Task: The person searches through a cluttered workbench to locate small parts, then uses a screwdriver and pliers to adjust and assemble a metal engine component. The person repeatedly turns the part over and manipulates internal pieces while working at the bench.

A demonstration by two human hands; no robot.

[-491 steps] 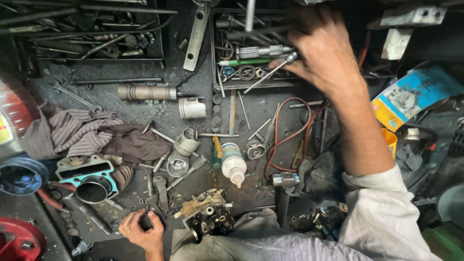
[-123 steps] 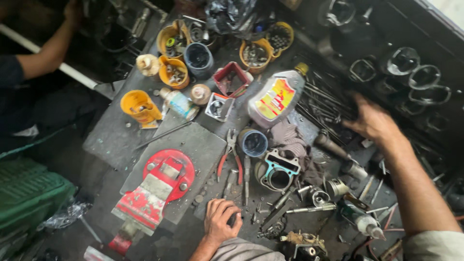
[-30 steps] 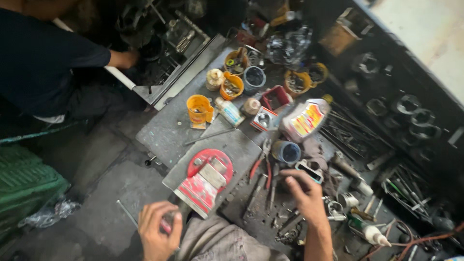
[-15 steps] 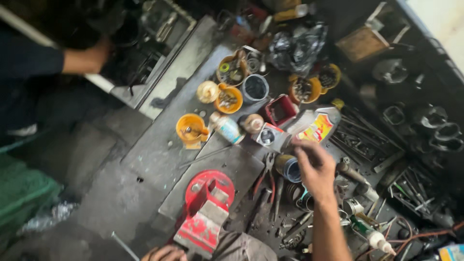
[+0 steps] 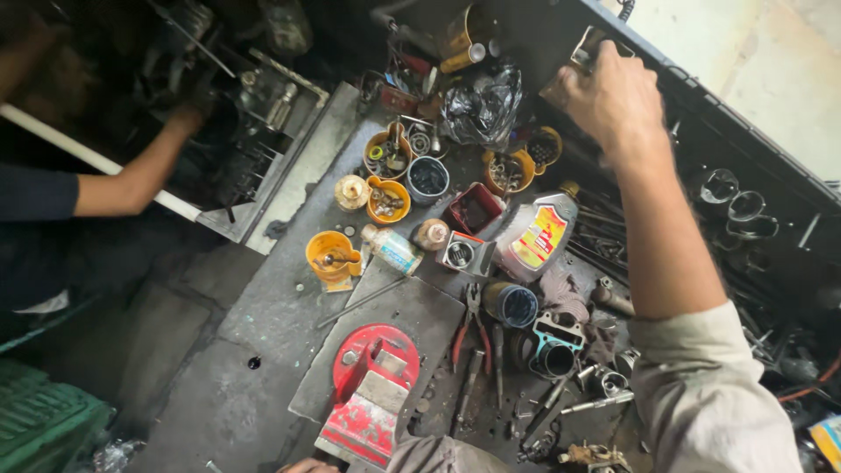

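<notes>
1. While the right hand (image 5: 613, 98) reaches up past the oil bottle (image 5: 534, 238), its fingers curl round a small box (image 5: 585, 51) at the dark shelf edge, well above the bottle.
2. Only a sliver of the left hand (image 5: 308, 465) shows at the bottom edge, below the red vise (image 5: 372, 394); whether its fingers are closed cannot be told.
3. Left of the bottle stand orange cups (image 5: 333, 256) holding small parts.
4. Just below the bottle lie pliers (image 5: 473, 328).
5. Far left of the bottle, another person's arm (image 5: 131, 180) reaches into an engine.
</notes>
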